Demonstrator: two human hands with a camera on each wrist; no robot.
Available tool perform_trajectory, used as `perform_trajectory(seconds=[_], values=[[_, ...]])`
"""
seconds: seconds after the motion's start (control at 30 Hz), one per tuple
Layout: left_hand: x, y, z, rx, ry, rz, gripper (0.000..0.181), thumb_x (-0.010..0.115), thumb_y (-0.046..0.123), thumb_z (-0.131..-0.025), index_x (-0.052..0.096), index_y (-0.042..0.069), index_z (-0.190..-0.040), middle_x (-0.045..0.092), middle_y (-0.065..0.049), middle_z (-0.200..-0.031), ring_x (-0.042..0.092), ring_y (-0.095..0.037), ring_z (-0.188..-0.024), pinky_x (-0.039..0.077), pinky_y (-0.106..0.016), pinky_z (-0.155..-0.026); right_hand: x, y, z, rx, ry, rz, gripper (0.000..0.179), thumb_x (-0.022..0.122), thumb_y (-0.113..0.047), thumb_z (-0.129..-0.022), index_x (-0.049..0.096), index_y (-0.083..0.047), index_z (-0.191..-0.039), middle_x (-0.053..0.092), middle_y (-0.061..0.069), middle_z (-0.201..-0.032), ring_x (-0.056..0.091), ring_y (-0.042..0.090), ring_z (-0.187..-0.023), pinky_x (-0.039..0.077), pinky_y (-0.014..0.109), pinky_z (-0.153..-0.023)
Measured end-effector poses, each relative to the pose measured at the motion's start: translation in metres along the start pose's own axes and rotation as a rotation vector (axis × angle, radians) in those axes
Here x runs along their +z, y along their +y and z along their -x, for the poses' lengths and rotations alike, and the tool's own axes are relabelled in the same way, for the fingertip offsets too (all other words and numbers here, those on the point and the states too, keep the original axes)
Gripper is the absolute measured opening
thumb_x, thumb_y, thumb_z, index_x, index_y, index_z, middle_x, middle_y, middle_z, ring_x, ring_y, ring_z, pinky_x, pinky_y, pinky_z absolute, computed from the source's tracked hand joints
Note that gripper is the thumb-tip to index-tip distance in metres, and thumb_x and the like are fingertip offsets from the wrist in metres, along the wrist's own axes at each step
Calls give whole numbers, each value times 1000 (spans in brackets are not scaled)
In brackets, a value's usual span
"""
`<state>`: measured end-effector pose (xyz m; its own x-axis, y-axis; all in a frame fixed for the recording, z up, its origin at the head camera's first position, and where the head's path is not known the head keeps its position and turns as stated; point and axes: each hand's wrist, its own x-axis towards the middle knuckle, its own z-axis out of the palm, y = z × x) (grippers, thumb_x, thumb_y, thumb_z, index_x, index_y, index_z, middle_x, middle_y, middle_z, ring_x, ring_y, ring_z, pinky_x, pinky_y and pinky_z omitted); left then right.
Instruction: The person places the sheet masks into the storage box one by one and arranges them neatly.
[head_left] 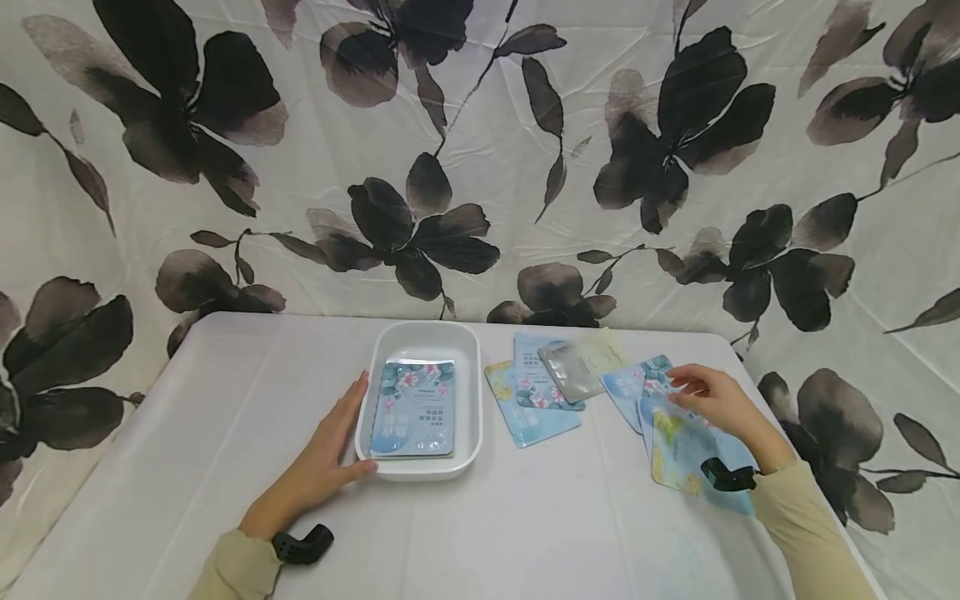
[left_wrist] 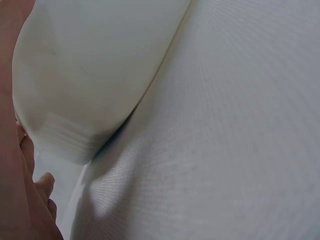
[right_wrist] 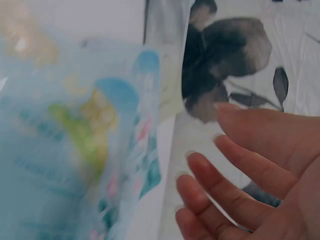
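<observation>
Head view: shows a white tray (head_left: 477, 417) near the far edge of the white table (head_left: 555, 533), a little left of its middle, with a blue floral packet (head_left: 412, 412) lying flat inside. Left hand (head_left: 330, 450): touches the tray's left side, fingers stretched along it, thumb set apart at the near corner. To the tray's right, on the table: a blue-and-yellow packet (head_left: 528, 427), overlapped by a second floral packet (head_left: 531, 379), with a silvery packet (head_left: 577, 368) partly over that one. Right hand (head_left: 712, 404): hovers over or beside a fan of overlapping packets (head_left: 675, 462), fingers gently bent; cannot tell from here whether touching. Behind the table: a floral cloth (head_left: 525, 167).

Left wrist view: shows the tray's outer wall close up, bottom edge against the table, left hand cropped along the left border; cannot tell the full finger pose.

Right wrist view: shows the fanned packets blurred at left, right hand at right, fingers and thumb spread, nothing between them, a gap showing between fingertips and packets.
</observation>
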<state>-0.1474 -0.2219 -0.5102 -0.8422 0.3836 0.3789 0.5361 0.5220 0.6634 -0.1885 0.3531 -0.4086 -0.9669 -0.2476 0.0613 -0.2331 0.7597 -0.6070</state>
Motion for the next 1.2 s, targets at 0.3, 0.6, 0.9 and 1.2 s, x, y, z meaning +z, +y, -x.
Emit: perform_trajectory(seconds=[0.3,0.6,0.9,1.2], values=[[2,-1,0,14,1,6,115,78,47,-76,8,13,-161,8,-6,-167,10,-36,-151,15,-73,-110,10,38,33,118,-32,98,59,82,-25,-81,60,7,-125,59,28,-119,54,42,-105,46,59,-87],[2,0,-2,-12,-19,11,115,78,42,-76,6,16,-161,6,-5,-167,7,-33,-151,14,-71,-111,18,51,49,203,-26,210,72,89,-36,-69,60,-5,-127,55,22,-110,49,43,-102,36,59,-74],[2,-3,-1,20,8,8,115,78,46,-75,9,14,-161,9,-6,-167,11,-39,-150,15,-74,-108,24,53,55,265,-18,193,70,86,-40,-74,55,-6,-126,53,17,-106,46,37,-95,32,53,-71],[0,-4,-2,33,-1,16,114,76,50,-78,8,11,-161,8,-8,-167,10,-36,-151,14,-70,-112,30,43,59,300,-52,170,69,85,-40,-75,51,-1,-119,49,14,-95,46,30,-87,37,39,-68]])
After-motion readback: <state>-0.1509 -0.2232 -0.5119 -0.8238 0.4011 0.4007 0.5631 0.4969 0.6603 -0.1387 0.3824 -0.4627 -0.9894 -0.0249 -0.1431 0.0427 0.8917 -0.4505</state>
